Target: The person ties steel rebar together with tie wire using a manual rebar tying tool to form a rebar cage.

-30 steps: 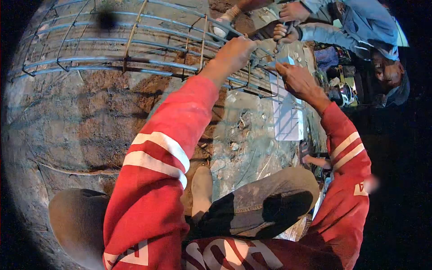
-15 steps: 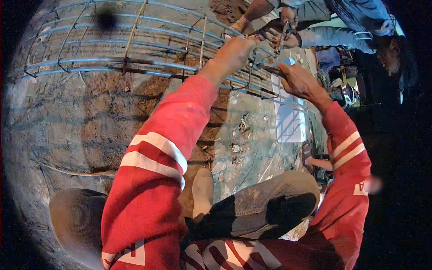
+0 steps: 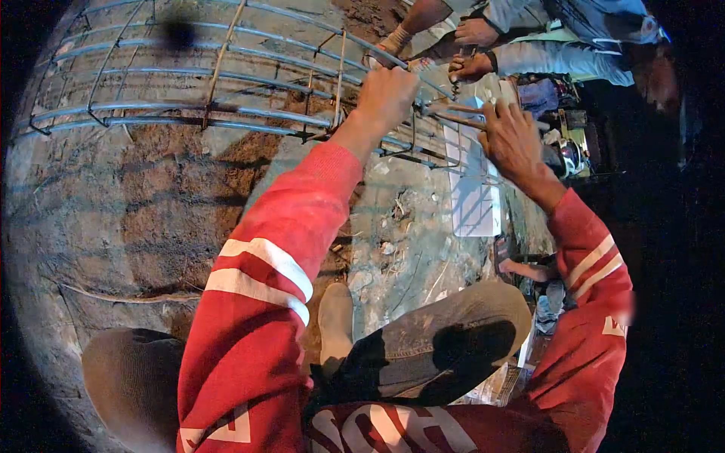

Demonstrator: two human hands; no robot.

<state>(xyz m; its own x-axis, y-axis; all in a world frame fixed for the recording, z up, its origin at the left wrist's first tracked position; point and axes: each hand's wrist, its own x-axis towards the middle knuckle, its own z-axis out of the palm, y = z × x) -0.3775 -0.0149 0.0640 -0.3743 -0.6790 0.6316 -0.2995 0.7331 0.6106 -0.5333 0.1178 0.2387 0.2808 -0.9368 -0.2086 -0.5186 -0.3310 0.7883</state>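
Note:
A long cage of metal bars (image 3: 264, 121) tied with cross hoops stretches across the top. My left hand (image 3: 389, 94) is curled at the cage's top bar near its right end; what it grips, if anything, is hidden. Further right, my right hand (image 3: 513, 143) holds the handles of a pincer-like tool (image 3: 461, 113), with fingers partly spread over them. The tool's head points left to the cage bars, close to my left hand.
Across the cage, a co-worker's hands (image 3: 474, 49) are near a twisted dark tool. A white board (image 3: 476, 196) lies on the ground under the cage's right end. Other gear (image 3: 570, 147) stands at the right, and another person's arm (image 3: 529, 269) shows below it.
My right hand has shifted right and its fingers have loosened on the handles. My left hand has moved slightly left. The co-worker's hands have drawn apart.

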